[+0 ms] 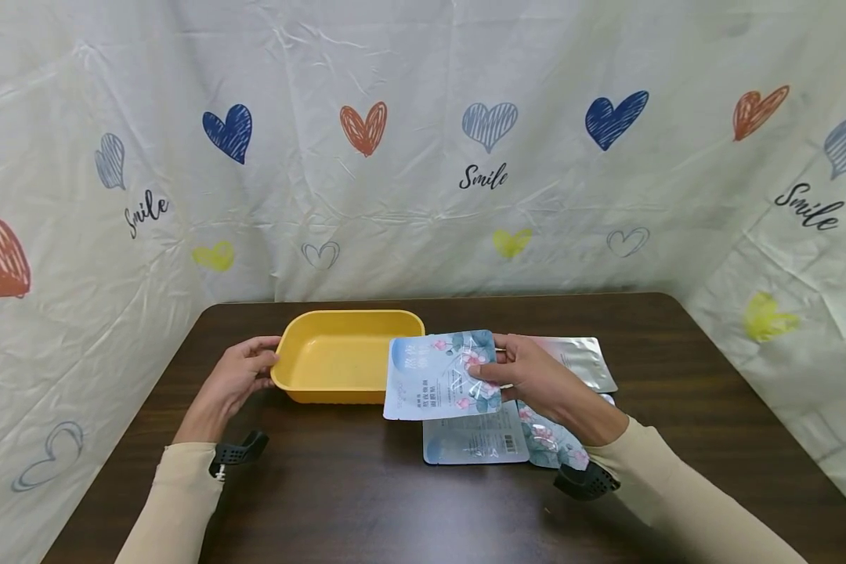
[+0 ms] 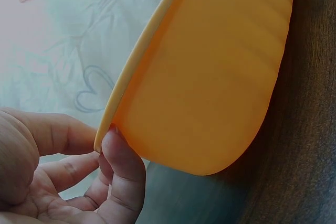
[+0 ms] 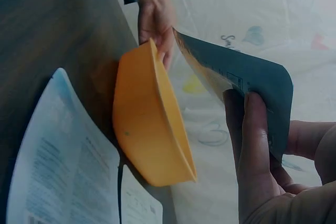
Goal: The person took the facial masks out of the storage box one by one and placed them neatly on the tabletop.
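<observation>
My left hand (image 1: 243, 372) pinches the left rim of a yellow plastic basin (image 1: 345, 352); the left wrist view shows thumb and fingers on either side of that rim. My right hand (image 1: 532, 372) holds a flat blue sachet (image 1: 440, 376) printed with pink flowers by its right edge, thumb on the front and fingers behind. In the head view the sachet overlaps the basin's right front corner. Below it on the table lie a sachet (image 1: 474, 439) with small print and a barcode, and a flowered sachet (image 1: 551, 439) partly under my right forearm.
A silver sachet (image 1: 585, 362) lies behind my right hand on the dark wooden table (image 1: 338, 486). A white cloth (image 1: 409, 219) printed with hearts and the word Smile hangs around the table's back and sides. Each wrist wears a black band (image 1: 243, 450).
</observation>
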Demonstrator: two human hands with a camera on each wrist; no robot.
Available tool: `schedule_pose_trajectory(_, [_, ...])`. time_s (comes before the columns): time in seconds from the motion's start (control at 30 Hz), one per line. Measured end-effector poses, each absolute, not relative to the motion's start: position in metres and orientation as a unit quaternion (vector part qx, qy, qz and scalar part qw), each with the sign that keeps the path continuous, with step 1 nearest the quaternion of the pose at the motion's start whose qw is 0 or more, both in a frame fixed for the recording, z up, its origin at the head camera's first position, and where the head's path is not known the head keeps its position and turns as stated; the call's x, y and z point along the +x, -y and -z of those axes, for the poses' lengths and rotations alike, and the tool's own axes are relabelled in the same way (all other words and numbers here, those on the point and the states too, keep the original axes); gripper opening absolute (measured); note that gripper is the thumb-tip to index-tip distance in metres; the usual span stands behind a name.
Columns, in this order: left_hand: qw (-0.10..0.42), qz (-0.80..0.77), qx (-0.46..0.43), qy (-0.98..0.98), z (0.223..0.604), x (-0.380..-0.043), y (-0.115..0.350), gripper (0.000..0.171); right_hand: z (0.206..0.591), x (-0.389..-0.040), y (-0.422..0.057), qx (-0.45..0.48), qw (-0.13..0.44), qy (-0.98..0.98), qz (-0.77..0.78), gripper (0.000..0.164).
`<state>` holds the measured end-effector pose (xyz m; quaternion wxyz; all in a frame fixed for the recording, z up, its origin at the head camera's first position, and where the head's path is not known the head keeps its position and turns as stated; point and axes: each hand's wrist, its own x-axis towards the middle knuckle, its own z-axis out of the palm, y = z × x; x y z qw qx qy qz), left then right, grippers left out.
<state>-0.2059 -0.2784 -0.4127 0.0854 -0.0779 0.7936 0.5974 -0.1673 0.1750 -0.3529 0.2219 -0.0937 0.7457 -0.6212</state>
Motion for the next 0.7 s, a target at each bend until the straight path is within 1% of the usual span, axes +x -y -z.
schedule_pose_trajectory(0.03, [0.086, -0.598, -0.078, -0.793, 0.413, -0.206, 0.279, 0.050, 0.354, -0.165, -0.177, -0.092, 0.221, -0.745, 0.622, 0.035])
schedule_pose_trajectory(0.13, [0.084, -0.597, -0.078, -0.794, 0.413, -0.206, 0.279, 0.050, 0.356, -0.156, -0.184, -0.090, 0.225, -0.739, 0.629, 0.035])
schedule_pose_trajectory(0.27, [0.084, -0.596, -0.081, -0.794, 0.414, -0.206, 0.279, 0.048, 0.359, -0.143, -0.192, -0.094, 0.248, -0.726, 0.635, 0.048])
schedule_pose_trajectory(0.47, [0.083, -0.592, -0.081, -0.797, 0.415, -0.207, 0.280, 0.048, 0.368, -0.126, -0.206, -0.100, 0.280, -0.702, 0.647, 0.055])
schedule_pose_trajectory(0.7, [0.084, -0.594, -0.081, -0.796, 0.415, -0.207, 0.281, 0.048, 0.383, -0.105, -0.221, -0.102, 0.293, -0.704, 0.638, 0.050])
